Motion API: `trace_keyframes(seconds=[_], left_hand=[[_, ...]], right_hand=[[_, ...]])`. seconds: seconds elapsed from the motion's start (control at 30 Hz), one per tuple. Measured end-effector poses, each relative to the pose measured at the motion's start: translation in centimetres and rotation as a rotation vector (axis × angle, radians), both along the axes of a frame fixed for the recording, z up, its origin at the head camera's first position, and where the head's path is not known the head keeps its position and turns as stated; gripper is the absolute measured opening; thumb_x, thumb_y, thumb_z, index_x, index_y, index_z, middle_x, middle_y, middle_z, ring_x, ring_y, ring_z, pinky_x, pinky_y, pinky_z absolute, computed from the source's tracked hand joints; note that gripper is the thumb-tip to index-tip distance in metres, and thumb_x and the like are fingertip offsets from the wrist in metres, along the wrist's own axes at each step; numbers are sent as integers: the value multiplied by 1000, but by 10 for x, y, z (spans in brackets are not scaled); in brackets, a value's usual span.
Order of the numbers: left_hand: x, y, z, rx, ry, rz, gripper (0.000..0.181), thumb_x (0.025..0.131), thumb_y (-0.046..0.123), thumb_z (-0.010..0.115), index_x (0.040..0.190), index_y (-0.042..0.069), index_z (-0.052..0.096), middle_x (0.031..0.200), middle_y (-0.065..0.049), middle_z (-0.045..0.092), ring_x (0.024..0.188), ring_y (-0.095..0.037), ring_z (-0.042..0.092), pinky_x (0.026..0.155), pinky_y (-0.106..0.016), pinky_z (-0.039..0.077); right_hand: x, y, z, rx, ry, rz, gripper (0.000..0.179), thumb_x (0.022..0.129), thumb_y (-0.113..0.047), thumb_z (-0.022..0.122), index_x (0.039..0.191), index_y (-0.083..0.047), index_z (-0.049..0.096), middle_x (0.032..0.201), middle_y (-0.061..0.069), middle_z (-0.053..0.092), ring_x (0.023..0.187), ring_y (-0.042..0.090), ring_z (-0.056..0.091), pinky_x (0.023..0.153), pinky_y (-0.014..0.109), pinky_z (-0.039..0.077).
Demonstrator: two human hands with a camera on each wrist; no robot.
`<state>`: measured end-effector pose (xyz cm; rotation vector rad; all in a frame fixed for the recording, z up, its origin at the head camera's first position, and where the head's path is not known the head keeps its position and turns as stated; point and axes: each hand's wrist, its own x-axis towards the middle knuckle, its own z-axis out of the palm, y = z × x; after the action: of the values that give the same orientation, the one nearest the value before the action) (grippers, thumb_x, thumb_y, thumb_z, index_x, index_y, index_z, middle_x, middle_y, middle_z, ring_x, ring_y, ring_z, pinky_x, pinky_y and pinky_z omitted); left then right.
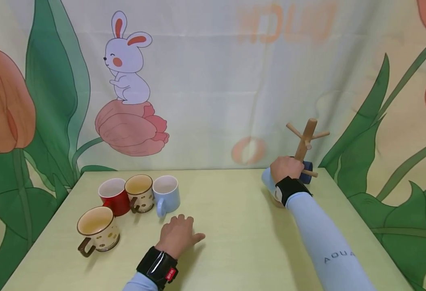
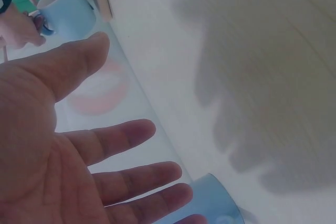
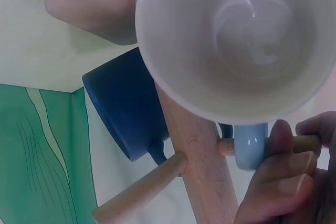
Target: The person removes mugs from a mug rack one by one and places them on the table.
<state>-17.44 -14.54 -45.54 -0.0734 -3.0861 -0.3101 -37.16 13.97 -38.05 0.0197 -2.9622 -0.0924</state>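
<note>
My right hand (image 1: 287, 169) holds a light blue mug (image 1: 268, 180) by its handle at a wooden mug tree (image 1: 305, 141). In the right wrist view, the handle (image 3: 249, 148) is around a peg, its white inside facing the camera, with fingertips against handle and peg. A navy blue mug (image 3: 123, 106) hangs on the far side of the post. My left hand (image 1: 178, 234) hovers palm down over the table, fingers spread, holding nothing. Nearest to it stands another light blue mug (image 1: 167, 196), upright, its handle toward me.
Left on the pale table (image 1: 231, 242) stand a red mug (image 1: 116, 200), a spotted cream mug (image 1: 142, 198) and, nearer me, a second spotted mug (image 1: 101, 234). Behind the table hangs a printed curtain (image 1: 205, 81). Bare pegs (image 1: 321, 134) stick out near the tree's top.
</note>
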Motion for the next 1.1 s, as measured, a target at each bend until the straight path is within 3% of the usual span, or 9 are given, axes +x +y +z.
trace_keyframes(seconds=[0.33, 0.77, 0.9, 1.1], left_hand=[[-2, 1, 0, -11, -28, 6, 55, 83, 52, 74, 107, 3, 67, 96, -17, 60, 93, -36, 59, 73, -50, 51], [-4, 1, -6, 2, -29, 14, 55, 83, 51, 75, 108, 3, 67, 97, -17, 61, 93, -37, 60, 74, -51, 50], [-4, 1, -5, -2, -36, 21, 55, 83, 51, 75, 108, 3, 67, 97, -17, 61, 94, -37, 60, 75, -51, 50], [-3, 1, -4, 2, -48, 24, 54, 83, 50, 75, 107, 3, 67, 97, -17, 60, 93, -36, 59, 74, -52, 50]], right_hand=[[-2, 1, -2, 88, -7, 29, 24, 100, -13, 55, 92, 2, 71, 78, 18, 65, 69, 36, 63, 69, 55, 54], [15, 14, -10, 196, 74, 154, 23, 97, -8, 59, 79, -1, 71, 63, 13, 58, 54, 29, 58, 52, 48, 53], [17, 19, -14, 160, 149, 181, 26, 96, -6, 58, 73, -2, 68, 57, 10, 54, 50, 26, 54, 47, 46, 50], [17, 26, -21, 204, 258, 228, 21, 94, -2, 60, 76, 3, 69, 51, 10, 50, 44, 23, 49, 41, 42, 47]])
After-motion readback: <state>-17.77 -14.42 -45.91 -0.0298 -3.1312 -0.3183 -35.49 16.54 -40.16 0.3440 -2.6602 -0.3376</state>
